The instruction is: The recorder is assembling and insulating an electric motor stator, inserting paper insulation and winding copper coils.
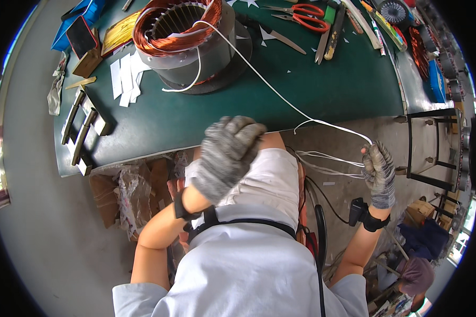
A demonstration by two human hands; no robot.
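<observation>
My right hand (378, 168), in a grey knit glove, is closed around a white cord (283, 96) off the table's front edge at the right. The cord slants up and left to the copper windings (217, 13) of a motor stator (217, 58). Loose lengths of white cord hang to the left of that hand. A shorter cord end lies against the stator's front. My left hand (230, 156), gloved alike, is over my lap near the table edge, its fingers curled and slightly blurred. Its palm is hidden, and nothing shows sticking out of it.
Red-handled scissors (308, 18), a knife (283, 38) and other tools lie at the back right of the green table (322, 84). White paper strips (126, 79) and a dark metal fixture (84, 129) are at the left. A black metal frame (433, 150) stands right.
</observation>
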